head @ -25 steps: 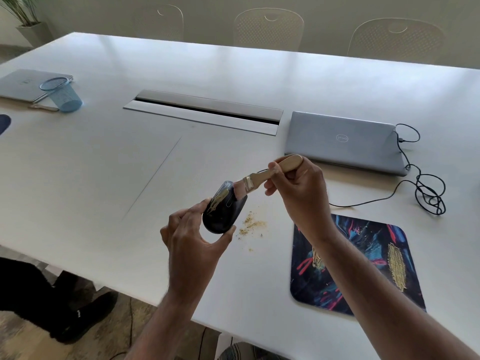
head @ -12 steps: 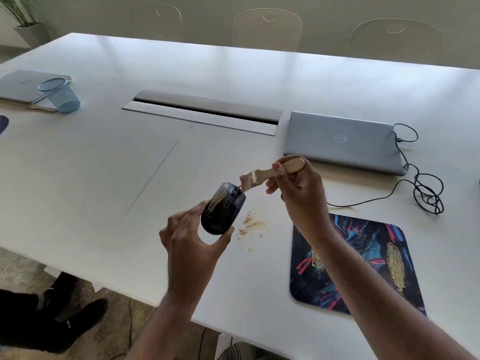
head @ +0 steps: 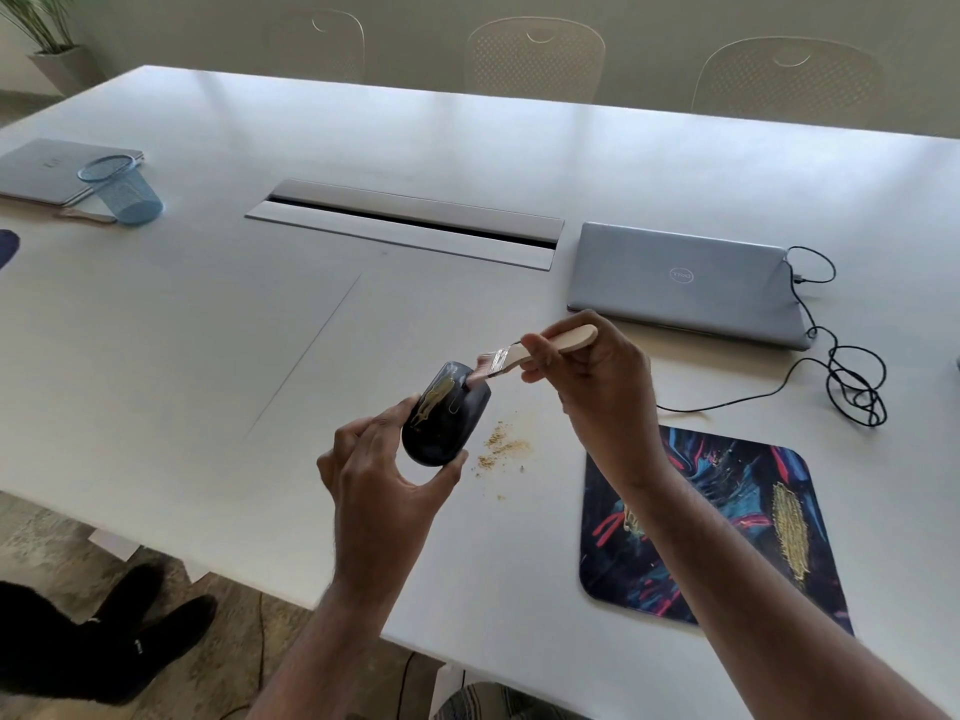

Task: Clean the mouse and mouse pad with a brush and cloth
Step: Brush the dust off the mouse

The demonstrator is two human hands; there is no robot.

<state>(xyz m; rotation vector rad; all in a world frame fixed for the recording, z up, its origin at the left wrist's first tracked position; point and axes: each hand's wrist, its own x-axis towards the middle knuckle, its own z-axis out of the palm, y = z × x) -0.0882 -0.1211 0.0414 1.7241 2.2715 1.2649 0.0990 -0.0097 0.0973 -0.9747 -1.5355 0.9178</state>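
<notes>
My left hand (head: 387, 485) holds a dark mouse (head: 445, 426) above the white table (head: 208, 330), tilted up, with tan dirt streaked on its top. My right hand (head: 592, 387) grips a small wooden-handled brush (head: 524, 356); its bristles touch the far end of the mouse. A pile of tan crumbs (head: 501, 449) lies on the table under the mouse. The colourful mouse pad (head: 727, 522) lies to the right, with a tan dirt patch on its right side; my right forearm covers part of it. No cloth is in view.
A closed grey laptop (head: 680, 283) with a black coiled cable (head: 852, 381) sits behind my right hand. A cable hatch (head: 405, 226) runs across the table's middle. A blue mesh cup (head: 122, 192) and another laptop (head: 52, 168) are at the far left. Chairs stand behind.
The brush lifted off the mouse and came back down onto its far end. The mouse stayed tilted in my left hand.
</notes>
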